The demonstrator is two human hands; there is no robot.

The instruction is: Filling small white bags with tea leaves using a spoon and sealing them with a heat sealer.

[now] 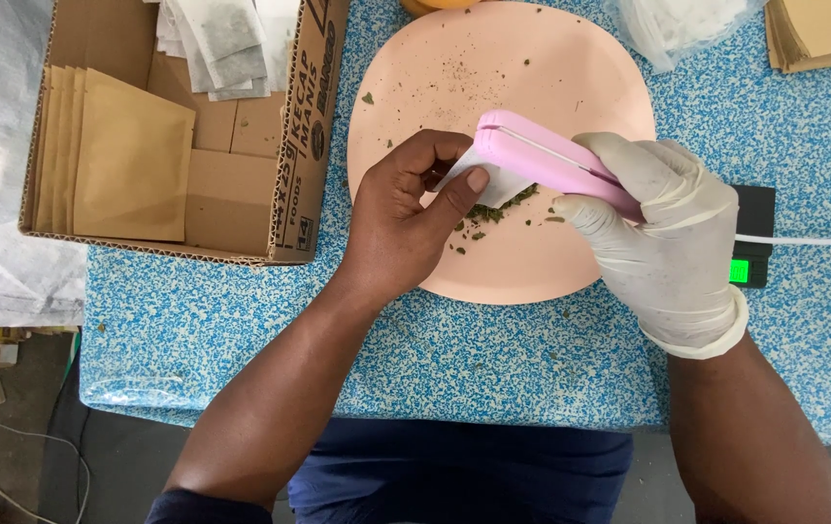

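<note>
Blue-and-white speckled table top (493, 349) fills most of the view, with some grey floor and cables peeking out lower left. Going left to right: a cardboard box (299, 175) sits on the table's left end, with a stack of plain brown paper envelopes (124, 155) leaning in it and a pile of filled white tea bags (221, 44) at the back.

Next over is a round pink plate (532, 68) with green dried leaf crumbs (498, 209) scattered around its middle. The left hand (406, 218), bare, hangs over the plate with thumb and fingers pinched shut on a small white filter bag (488, 184), holding its edge up to the nose of a pink handheld sealer (547, 155). The bag's mouth looks tucked right in the sealer's slot, though the fingers hide part of it.

The right hand (673, 243), in a white glove, is wrapped fully around the sealer's back end. A small black scale (753, 238) with a lit green display sits just behind that hand, a white cord (804, 239) running off to the right. More brown envelopes (823, 29) are stacked top right, beside a clear plastic bag (678, 24).

Looks to me like the sealing step. I'd say the next bit needs a firm squeeze while the bag's edge stays straight and flat.
</note>
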